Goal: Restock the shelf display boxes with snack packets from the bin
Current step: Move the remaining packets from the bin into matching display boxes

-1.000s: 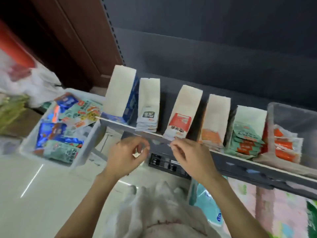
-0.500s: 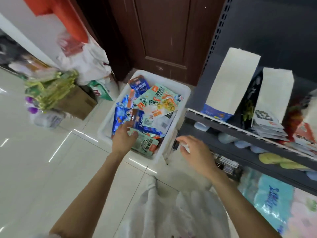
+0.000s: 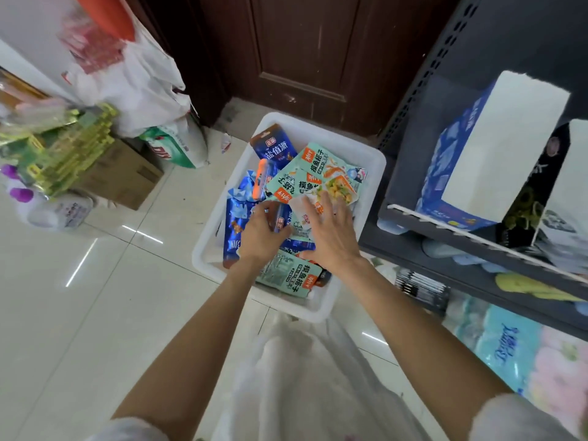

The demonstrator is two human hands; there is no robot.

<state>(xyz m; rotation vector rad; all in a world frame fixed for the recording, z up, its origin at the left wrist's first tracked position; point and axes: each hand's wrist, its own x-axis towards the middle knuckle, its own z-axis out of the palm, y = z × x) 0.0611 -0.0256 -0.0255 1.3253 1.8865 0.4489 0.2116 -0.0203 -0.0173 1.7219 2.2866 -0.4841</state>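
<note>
Snack packets (image 3: 313,179) fill the white bin (image 3: 369,160) on the floor at 12 o'clock, where the left hand (image 3: 259,237) curls its fingers round a dark packet (image 3: 280,214) while the right hand (image 3: 331,233) presses spread fingers on the pile, apparently picking stock to lift toward the blue display box (image 3: 445,173) at 2 o'clock.

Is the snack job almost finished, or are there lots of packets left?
Not nearly finished. The white bin holds many blue and mint-green packets. Both hands are in it: the left hand grips a dark blue packet, and the right hand lies with straight fingers on a pale packet. On the shelf, the blue display box looks mostly unfilled, though its inside is partly hidden.
</note>
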